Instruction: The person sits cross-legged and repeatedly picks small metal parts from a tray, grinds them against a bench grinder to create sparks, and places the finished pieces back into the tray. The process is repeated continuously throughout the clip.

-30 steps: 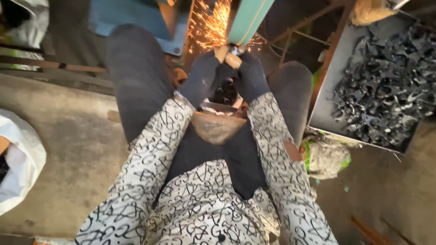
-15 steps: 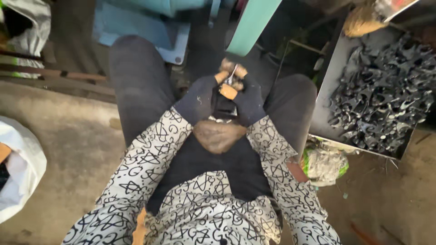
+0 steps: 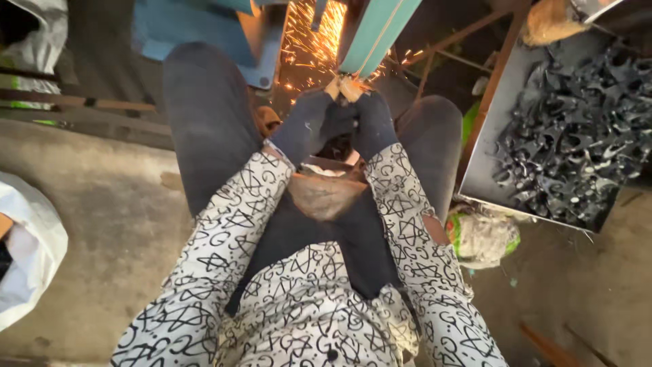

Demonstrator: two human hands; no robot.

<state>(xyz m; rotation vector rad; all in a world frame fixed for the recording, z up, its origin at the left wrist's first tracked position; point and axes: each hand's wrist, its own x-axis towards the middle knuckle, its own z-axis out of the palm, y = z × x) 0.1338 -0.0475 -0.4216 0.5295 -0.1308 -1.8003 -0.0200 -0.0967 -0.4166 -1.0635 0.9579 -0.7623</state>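
Both my hands wear dark gloves and meet in front of me, between my knees. My left hand (image 3: 305, 126) and my right hand (image 3: 370, 122) together pinch a small metal piece (image 3: 344, 88) at their fingertips. The piece is pressed against the teal grinding belt (image 3: 377, 34) that slants down from the top. Orange sparks (image 3: 312, 37) spray up and to the left from the contact point. The piece itself is mostly hidden by my fingers.
A metal tray (image 3: 485, 163) full of several dark metal parts (image 3: 577, 143) stands at the right. A blue machine base (image 3: 183, 37) is at the top left. White sacks (image 3: 27, 251) lie on the concrete floor at the left; a crumpled bag (image 3: 482, 234) lies by my right leg.
Half a second ago the piece was held away from the belt with no sparks. Now my hands have pushed it forward against the belt and sparks fly again.
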